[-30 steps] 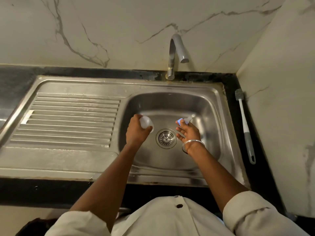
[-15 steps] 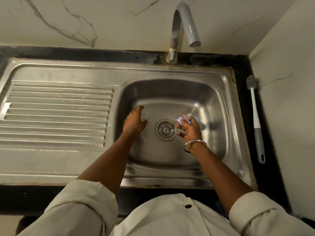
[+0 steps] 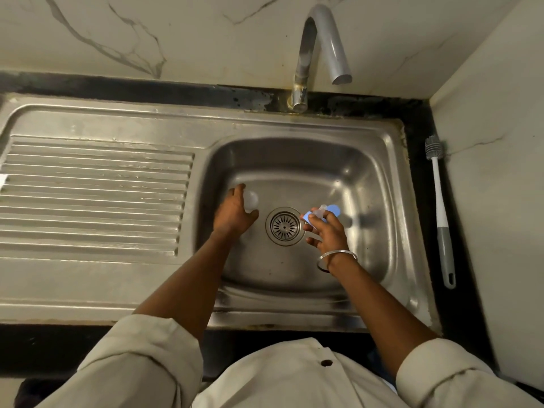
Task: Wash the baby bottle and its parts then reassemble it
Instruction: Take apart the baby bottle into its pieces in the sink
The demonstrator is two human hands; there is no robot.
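Left hand: the left hand is curling its fingers and thumb round a clear rounded part and holding it low in the basin, just left of the drain.
Right hand: the right hand is pinching a blue ring with a clear teat in it at the fingertips, just right of the drain; a bangle is sitting at the wrist.
Gap between hands: the two are working well apart, with the drain lying uncovered between them.
Left edge: the left hand is sitting close to the basin's left wall, where the ribbed drainboard is beginning above it.
Right and rear room: bare basin floor is showing to the right of the right hand and behind both hands, up to the back wall.
Overhead: the tap is arching over the back rim, its spout hanging beyond the hands.
Outside the rim: a bottle brush is lying on the dark counter strip between the sink's right rim and the side wall, head toward the back.
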